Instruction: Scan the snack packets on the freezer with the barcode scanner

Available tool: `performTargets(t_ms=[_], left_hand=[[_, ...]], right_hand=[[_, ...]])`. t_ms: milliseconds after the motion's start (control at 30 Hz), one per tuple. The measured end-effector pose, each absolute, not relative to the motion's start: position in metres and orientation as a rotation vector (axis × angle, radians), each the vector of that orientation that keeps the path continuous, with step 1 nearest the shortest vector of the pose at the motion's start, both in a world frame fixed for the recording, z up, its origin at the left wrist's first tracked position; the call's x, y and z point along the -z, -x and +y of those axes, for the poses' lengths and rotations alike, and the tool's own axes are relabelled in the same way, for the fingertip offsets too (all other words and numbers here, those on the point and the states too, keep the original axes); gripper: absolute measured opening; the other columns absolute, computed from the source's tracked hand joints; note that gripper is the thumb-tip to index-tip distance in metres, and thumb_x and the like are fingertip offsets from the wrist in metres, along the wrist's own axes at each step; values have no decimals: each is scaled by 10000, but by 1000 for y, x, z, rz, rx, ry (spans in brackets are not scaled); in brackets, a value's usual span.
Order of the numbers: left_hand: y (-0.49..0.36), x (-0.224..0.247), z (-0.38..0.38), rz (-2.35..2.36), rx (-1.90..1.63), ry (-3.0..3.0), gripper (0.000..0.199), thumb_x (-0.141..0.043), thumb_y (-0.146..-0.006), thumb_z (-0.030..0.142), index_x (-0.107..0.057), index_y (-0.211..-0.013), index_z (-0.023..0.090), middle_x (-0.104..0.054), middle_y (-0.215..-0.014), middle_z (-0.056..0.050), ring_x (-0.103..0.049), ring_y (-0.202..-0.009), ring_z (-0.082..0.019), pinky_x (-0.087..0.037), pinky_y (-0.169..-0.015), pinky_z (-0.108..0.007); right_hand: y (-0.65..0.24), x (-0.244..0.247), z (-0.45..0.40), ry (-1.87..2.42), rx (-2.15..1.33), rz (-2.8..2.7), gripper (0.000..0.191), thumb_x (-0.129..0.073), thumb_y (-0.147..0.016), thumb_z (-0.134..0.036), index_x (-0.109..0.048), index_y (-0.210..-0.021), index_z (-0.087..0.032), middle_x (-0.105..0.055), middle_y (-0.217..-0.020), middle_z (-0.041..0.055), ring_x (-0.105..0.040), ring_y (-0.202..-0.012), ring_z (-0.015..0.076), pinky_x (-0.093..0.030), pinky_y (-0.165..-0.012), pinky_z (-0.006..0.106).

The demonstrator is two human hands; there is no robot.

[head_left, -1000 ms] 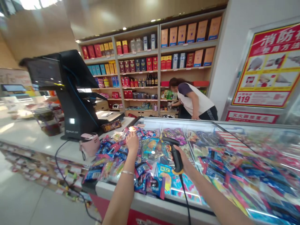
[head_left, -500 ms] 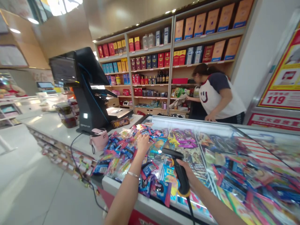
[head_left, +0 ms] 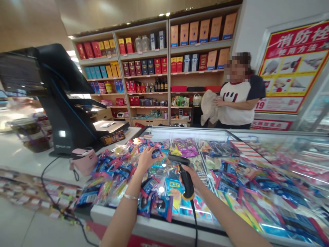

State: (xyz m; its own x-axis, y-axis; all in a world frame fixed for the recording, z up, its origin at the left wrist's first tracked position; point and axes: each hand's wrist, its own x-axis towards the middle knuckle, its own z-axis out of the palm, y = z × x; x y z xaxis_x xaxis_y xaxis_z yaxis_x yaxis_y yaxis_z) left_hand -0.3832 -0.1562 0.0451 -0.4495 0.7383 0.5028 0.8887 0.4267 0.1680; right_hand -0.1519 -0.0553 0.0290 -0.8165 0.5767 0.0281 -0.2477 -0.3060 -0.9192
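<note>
My right hand (head_left: 189,175) is wrapped round the handle of a black and yellow barcode scanner (head_left: 187,183), its head pointing left over the glass-topped freezer. A cable hangs from its base. My left hand (head_left: 147,158) reaches over a pile of small blue and pink snack packets (head_left: 122,169), with its fingers at a blue packet (head_left: 156,153). Whether the fingers grip that packet is hard to make out. More packets (head_left: 161,206) lie near the freezer's front edge, below my hands.
At left stand a black register screen (head_left: 64,82), a pink cup-shaped holder (head_left: 84,161) and lidded tubs (head_left: 33,135). More packets (head_left: 259,185) cover the freezer at right. Behind it, a person (head_left: 239,96) holds a pale cloth, beside shelves of boxes.
The view has turned right. My left hand has moved from the pile to a blue packet nearer the scanner. The person behind has straightened up and lifted the cloth.
</note>
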Motion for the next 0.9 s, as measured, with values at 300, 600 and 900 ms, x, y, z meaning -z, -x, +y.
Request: performTargets(t_ms=[300,600,900], left_hand=[[381,-45,-155,-2174,853,1629,404,-650,-777,262,-581,-1174,248,-569,-1224,-50,-610,-1049,-208,-490,-916,-324],[387,-37,-148,-2180,1003,1604,502,-650,-735,166,-549,-1224,220,-547,-1235,-79,-581,-1130,-221,-464,-994,-362],[394,-33,-145,-2204,947,1611,465,-670,-712,212,-612,-1173,210,-615,-1189,-80,-615,-1083,-246,-487,-973,-379]], right_hand=[[153,-24,-54,426,-2070,-1528,396,-697,-682,-518,-663,-741,-128,-648,-554,42,-527,-364,117,-421,-368,226],[152,-27,-58,367,-2075,-1525,389,-719,-675,-492,-653,-790,-127,-683,-680,55,-548,-380,110,-422,-353,216],[154,-23,-55,339,-2072,-1534,437,-716,-666,-537,-644,-791,-124,-671,-676,49,-547,-370,111,-422,-347,224]])
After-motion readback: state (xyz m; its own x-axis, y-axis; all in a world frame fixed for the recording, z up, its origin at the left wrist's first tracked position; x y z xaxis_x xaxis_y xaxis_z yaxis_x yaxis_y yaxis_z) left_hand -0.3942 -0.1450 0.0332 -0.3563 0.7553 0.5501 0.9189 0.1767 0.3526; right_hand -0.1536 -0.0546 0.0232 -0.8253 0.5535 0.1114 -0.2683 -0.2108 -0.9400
